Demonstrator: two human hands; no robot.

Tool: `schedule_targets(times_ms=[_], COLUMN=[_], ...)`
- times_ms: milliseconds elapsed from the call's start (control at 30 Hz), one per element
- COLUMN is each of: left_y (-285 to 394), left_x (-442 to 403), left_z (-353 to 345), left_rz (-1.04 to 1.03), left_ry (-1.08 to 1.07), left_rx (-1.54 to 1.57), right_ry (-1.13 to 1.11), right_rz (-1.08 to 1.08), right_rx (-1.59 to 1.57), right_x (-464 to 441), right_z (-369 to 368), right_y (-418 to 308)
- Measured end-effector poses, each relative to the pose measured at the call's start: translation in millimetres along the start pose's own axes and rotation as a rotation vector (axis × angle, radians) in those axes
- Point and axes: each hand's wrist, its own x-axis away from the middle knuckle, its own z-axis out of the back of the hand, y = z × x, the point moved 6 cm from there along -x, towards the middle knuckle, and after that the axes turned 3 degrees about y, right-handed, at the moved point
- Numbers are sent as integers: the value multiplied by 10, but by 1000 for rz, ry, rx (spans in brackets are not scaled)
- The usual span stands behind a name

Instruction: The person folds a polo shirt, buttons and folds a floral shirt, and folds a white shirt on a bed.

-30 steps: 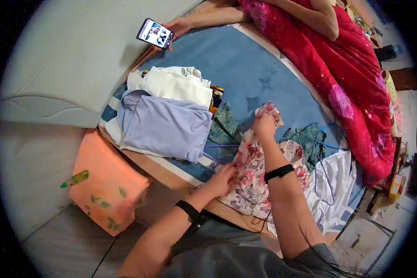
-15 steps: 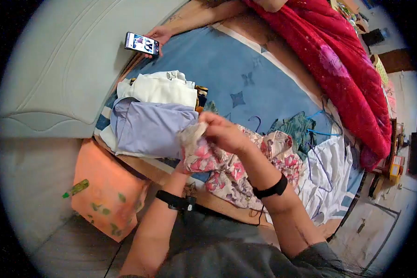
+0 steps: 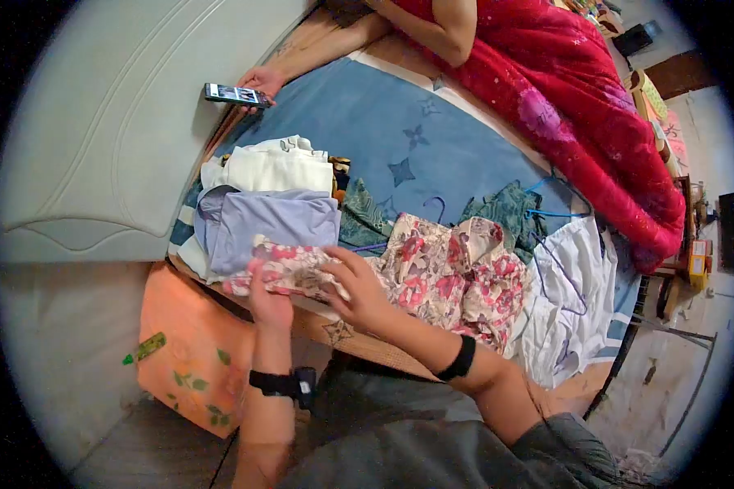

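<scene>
A floral shirt [image 3: 416,281] in cream, pink and red lies near the bed's front edge, one sleeve stretched to the left. My left hand [image 3: 269,308] grips the end of that sleeve, thumb over the cloth. Along the sleeve, my right hand [image 3: 359,295] rests with its fingers apart, touching the fabric. Just behind my hands is a folded lavender garment [image 3: 273,224], with folded white clothes [image 3: 273,169] farther back. A purple hanger [image 3: 436,208] pokes out behind the shirt.
Another person's hand [image 3: 263,81] holds a phone [image 3: 235,95] at the back left. Green cloth [image 3: 501,213] and a white garment [image 3: 567,301] with hangers lie right. A red blanket [image 3: 546,114] covers the far side. An orange floral cover [image 3: 192,359] stands below left.
Both hands have lowered; the bunched sleeve is now stretched out flat to the left. The shirt's body lies more spread. The other person's phone has tilted flatter.
</scene>
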Motion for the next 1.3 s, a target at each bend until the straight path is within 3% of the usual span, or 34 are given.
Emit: schedule_targets(times_ms=[167, 233, 400, 467, 533, 600, 633, 667, 733, 800, 867, 900, 933, 967, 1033, 1067, 1133, 1167, 1233, 1300], left_y=[294, 408, 517, 439, 333, 132, -7, -183, -661, -1137, -1771, -1983, -2126, -2327, -2493, -2504, -2444, -2374, -2196, -2178], left_x=[-412, -218, 285, 301, 342, 476, 567, 649, 697, 1102, 1821, 1956, 1992, 1997, 1973, 1857, 1565, 1519, 1299, 1244], left_z=[499, 341, 14, 73, -113, -385, -527, -569, -527, -839, -1178, -1163, -1170, -1140, -1127, -1023, -838, -796, -696, -590], left_rz=[-16, -62, -176, -79, -42, 5, 44, -29, 7, -395, -693, -438, -433, -425, -313, -304, -632, -630, -908, -845], left_ry=[-96, -34, -66, -70, -388, -447, -499, -612, -759, -992, -1228, -1280, -1286, -1343, -1463, -1467, -1428, -1435, -1074, -1097], left_rx=[-60, 34, 31, 69, 35, 22, 14, -273, -775, -1191, -1252, -1165, -1169, -1289, -1392, -1403, -1463, -1475, -1977, -2020], right_ry=[-38, -201, -384, -437, -416, -351, -227, -102, -79, 155, 282, 295, 303, 310, 535, 616, 863, 828, 851, 874], right_rz=[-189, -399, -462, -479, -518, -548, -524, -486, -458, -801, -796, -962, -1127, -1129, -1194, -1212, -1178, -1169, -1112, -1065], right_rx=[387, 657, 707, 713, 646, 546, 263, -17, -34, -900, -871, -1007, -1143, -1149, -1325, -1386, -1332, -1318, -1263, -1198], right_x=[1208, 1435, 1470, 1414, 1351, 1398, 1438, 1471, 1543, 1763, 1947, 2271, 2546, 2675, 2878, 2935, 2845, 2791, 2830, 2853], right_z=[194, 188, 134, 171, 228, 331, 383, 468, 693, 826, 1086, 1076, 1058, 1116, 1175, 1177, 1242, 1270, 1301, 1367], right_y=[695, 937, 1020, 910, 805, 698, 620, 545, 365, 378, 418, 602, 769, 884, 1098, 1189, 1397, 1368, 1357, 1237])
